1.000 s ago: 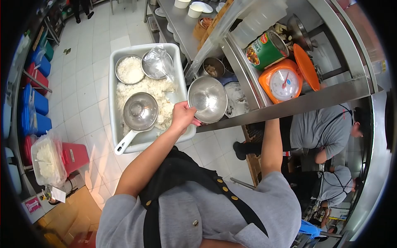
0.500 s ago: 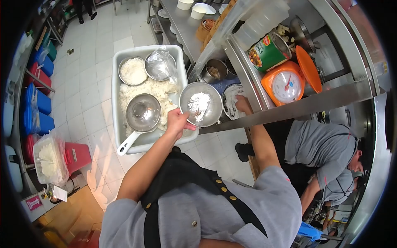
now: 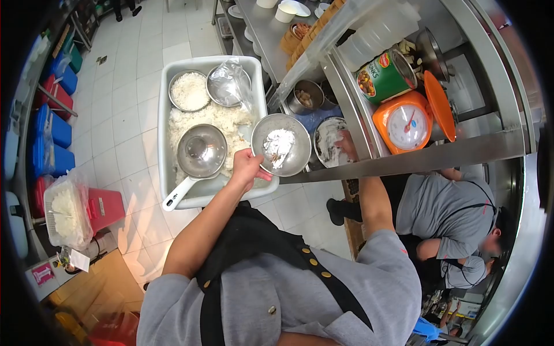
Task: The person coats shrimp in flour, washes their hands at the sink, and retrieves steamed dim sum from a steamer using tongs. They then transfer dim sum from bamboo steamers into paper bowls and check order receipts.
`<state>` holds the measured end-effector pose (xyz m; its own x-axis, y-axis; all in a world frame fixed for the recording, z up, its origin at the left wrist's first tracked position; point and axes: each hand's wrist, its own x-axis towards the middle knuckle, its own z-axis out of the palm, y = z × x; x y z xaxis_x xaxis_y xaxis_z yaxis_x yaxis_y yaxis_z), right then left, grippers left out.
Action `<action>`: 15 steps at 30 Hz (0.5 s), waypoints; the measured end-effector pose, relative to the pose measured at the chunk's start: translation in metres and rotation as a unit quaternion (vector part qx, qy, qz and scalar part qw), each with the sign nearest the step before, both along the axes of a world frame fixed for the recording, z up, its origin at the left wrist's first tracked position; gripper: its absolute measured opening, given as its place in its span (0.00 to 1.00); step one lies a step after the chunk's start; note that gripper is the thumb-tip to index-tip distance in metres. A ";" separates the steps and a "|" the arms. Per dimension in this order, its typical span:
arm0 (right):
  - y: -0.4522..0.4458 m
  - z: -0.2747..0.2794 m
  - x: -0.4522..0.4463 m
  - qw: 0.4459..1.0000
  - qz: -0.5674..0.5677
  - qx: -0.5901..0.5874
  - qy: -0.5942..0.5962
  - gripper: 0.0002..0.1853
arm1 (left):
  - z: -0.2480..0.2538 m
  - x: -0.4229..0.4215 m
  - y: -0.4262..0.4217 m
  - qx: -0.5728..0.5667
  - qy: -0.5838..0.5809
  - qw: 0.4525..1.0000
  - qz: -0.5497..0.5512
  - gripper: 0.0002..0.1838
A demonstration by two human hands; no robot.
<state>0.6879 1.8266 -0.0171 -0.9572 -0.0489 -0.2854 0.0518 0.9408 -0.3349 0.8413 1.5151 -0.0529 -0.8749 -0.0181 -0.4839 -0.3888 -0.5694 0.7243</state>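
Observation:
My left hand (image 3: 249, 169) grips the rim of a round metal bowl (image 3: 298, 151), fingers closed on its lower left edge. A heap of white powder (image 3: 278, 144) with a small brownish bit in it lies in this bowl. Reaching past a steel rail, my right hand (image 3: 345, 146) is inside a second metal bowl (image 3: 321, 128) of white powder; its fingers are blurred and partly hidden. Left of my hands stands a white tub (image 3: 164, 135) of cooked rice (image 3: 231, 118). On the rice rests a large metal scoop with a white handle (image 3: 183, 192).
The tub also holds a bowl of rice (image 3: 189, 92) and a plastic-lined bowl (image 3: 229, 85). An orange scale (image 3: 405, 124) and a green can (image 3: 385, 75) stand on a shelf at right. A steel rail (image 3: 427, 163) crosses my right arm. A co-worker (image 3: 447, 210) bends nearby.
My right hand has shifted a little rightward within the powder bowl. My left hand keeps its hold on the other bowl. The co-worker at right has changed posture, and the view has shifted slightly.

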 end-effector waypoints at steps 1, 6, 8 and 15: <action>-0.004 0.011 0.006 0.993 0.072 0.051 0.080 0.24 | -0.002 0.000 0.000 0.000 -0.002 1.000 0.000 0.08; 0.026 -0.097 -0.042 0.942 0.223 0.070 0.241 0.18 | 0.000 -0.001 0.000 0.001 -0.001 1.000 -0.001 0.07; 0.002 -0.093 -0.036 0.921 0.297 -0.027 0.251 0.18 | -0.005 -0.001 0.001 0.001 -0.004 1.000 -0.004 0.07; 0.050 -0.076 -0.054 0.989 0.124 0.067 0.035 0.19 | 0.000 0.004 -0.004 -0.003 -0.019 1.000 0.010 0.05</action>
<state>0.6336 1.8770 -0.0931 -0.9383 -0.2504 -0.2384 -0.2043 0.9579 -0.2019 0.8455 1.5110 -0.0531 -0.8557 -0.0374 -0.5162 -0.4046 -0.5735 0.7123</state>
